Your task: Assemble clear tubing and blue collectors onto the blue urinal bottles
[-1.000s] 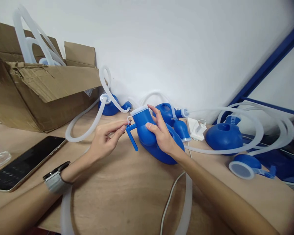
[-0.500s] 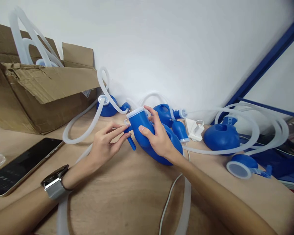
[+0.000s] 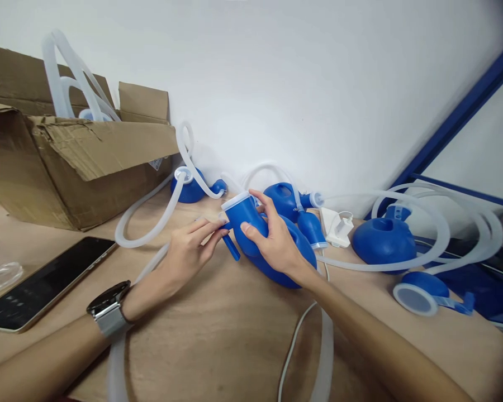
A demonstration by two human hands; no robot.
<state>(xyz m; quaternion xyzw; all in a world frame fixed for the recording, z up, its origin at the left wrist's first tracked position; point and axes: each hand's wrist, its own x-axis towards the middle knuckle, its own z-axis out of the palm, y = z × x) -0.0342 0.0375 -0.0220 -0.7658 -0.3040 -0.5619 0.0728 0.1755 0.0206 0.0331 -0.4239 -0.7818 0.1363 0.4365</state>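
In the middle of the table a blue plastic urinal bottle (image 3: 251, 223) is tilted, its white-rimmed mouth toward the upper left. My right hand (image 3: 274, 240) is wrapped round its neck, thumb on the near side and fingers behind. My left hand (image 3: 195, 245) pinches a small blue plastic strap (image 3: 231, 247) beside the neck, one end hanging down past the fingertips. Where the strap meets the bottle is partly hidden by the fingers. A watch (image 3: 111, 307) is on the left wrist.
An open cardboard box (image 3: 104, 151) with clear tubes stands at left, a phone (image 3: 46, 285) before it. More blue bottles (image 3: 381, 240) with coiled tubing lie behind and right. A blue cap with a strap (image 3: 423, 296) and a white charger (image 3: 337, 226) are on the table.
The whole view has shifted slightly, so things appear a little further right. Both hands keep their holds on the bottle and strap; the left fingers have moved slightly on the strap.
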